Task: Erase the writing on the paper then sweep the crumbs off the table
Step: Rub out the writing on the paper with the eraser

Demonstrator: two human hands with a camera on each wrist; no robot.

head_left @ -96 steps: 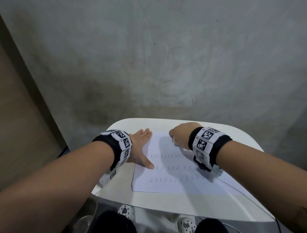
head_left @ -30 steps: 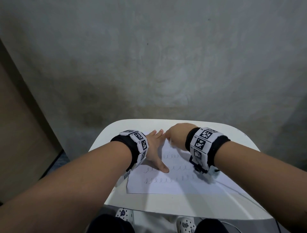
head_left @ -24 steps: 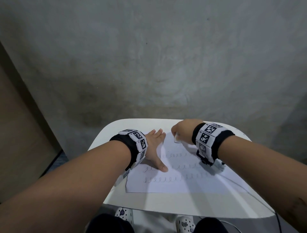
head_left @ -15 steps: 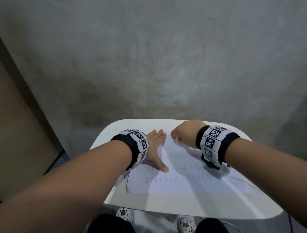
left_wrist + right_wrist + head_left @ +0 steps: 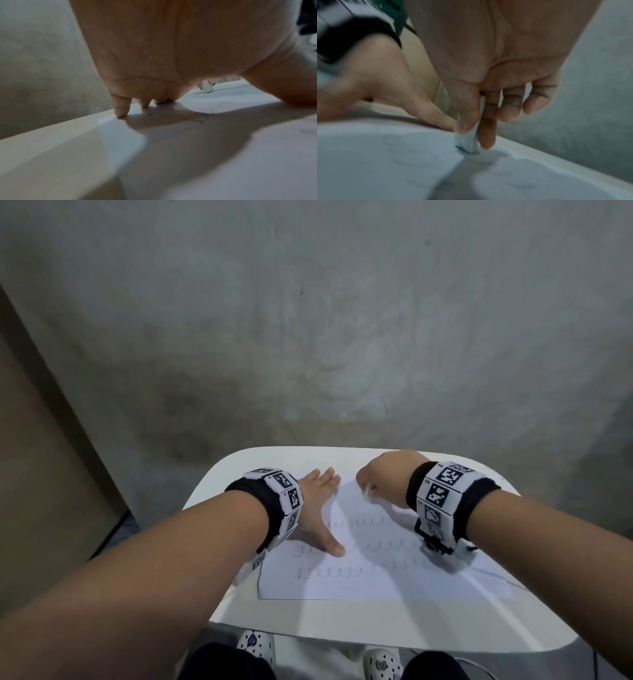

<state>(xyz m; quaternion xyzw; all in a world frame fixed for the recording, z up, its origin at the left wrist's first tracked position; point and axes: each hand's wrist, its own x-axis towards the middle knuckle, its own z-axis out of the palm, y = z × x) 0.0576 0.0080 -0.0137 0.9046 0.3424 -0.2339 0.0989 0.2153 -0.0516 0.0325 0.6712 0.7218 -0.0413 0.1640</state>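
A white sheet of paper (image 5: pixel 346 583) with three rows of looped pencil writing (image 5: pixel 334 571) lies on a small white table (image 5: pixel 376 628). My left hand (image 5: pixel 317 508) lies flat on the sheet's left part, fingers straight and thumb spread, pressing it down. My right hand (image 5: pixel 376 481) pinches a small white eraser (image 5: pixel 467 140) between thumb and fingers, its darkened lower edge on the paper near the top edge. The same eraser (image 5: pixel 207 87) shows small past the left palm.
A grey concrete wall (image 5: pixel 308 337) rises right behind the table's far edge. A brown panel (image 5: pixel 41 474) stands at the left. My knees and spotted white shoes (image 5: pixel 255 645) sit under the near edge. A thin cable (image 5: pixel 489 571) crosses the table's right side.
The right hand with the eraser has been rubbing side to side along the top of the sheet and is now a little further right. The left hand has stayed put on the paper.
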